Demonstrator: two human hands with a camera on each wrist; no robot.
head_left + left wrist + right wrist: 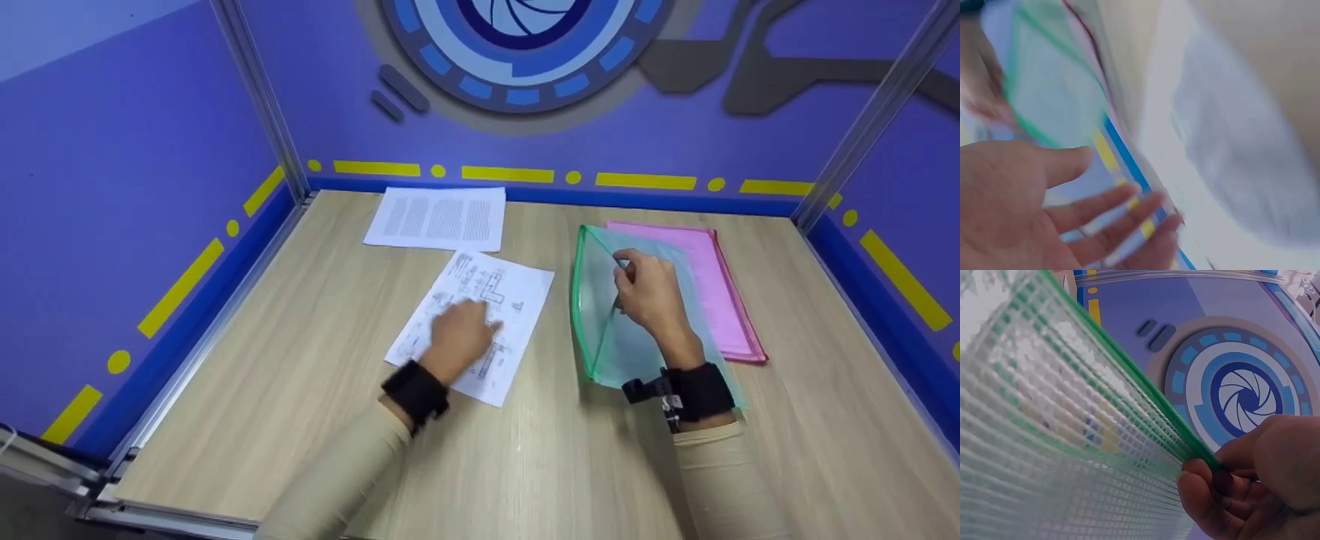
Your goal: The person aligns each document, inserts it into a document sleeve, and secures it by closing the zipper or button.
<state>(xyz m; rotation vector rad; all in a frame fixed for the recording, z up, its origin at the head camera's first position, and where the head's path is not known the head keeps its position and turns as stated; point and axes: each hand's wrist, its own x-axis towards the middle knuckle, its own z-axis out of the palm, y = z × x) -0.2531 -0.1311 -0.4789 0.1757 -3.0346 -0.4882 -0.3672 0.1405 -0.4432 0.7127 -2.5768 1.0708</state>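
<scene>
My right hand (654, 296) pinches the green edge of a translucent green mesh zip pouch (624, 351). Its mouth gapes toward the left, and the gridded mesh (1089, 416) fills much of the right wrist view. Over a white printed sheet (525, 300) with line drawings hovers my left hand (461, 337), blurred by motion. In the left wrist view the fingers (1106, 230) of that hand are spread and relaxed with nothing between them. The sheet lies slanted on the table, left of the pouch.
A pink mesh pouch (724, 300) lies partly under the green one. Toward the back of the wooden table (300, 360) rests another white printed paper (442, 219) with columns of text. Blue-purple panels (600, 150) enclose the table at the back and both sides.
</scene>
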